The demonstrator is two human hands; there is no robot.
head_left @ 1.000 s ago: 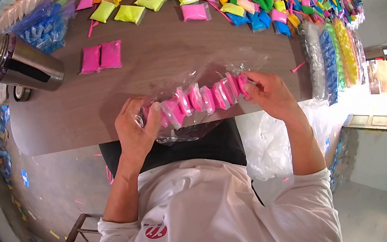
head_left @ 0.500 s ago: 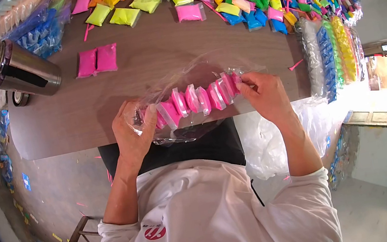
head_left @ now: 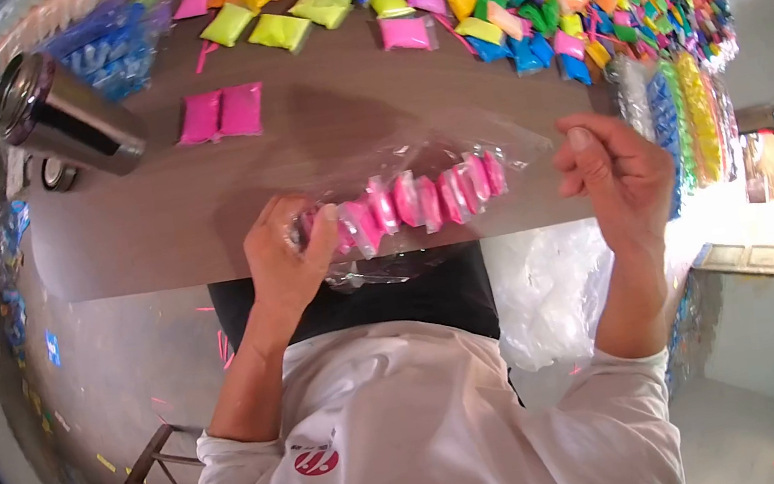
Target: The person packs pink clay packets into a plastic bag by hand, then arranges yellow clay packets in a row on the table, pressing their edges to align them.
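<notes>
Now holding row of pink packets (head_left: 429,203) in clear bag (head_left: 389,269) over near edge of table (head_left: 135,246), long axis roughly sideways, right end slanting toward table's far side. Pinching bag's left end with left hand (head_left: 288,255), thumb toward packets. Holding right hand (head_left: 616,167) raised near table's right corner, fingers curled; cannot tell whether gripping film.
</notes>
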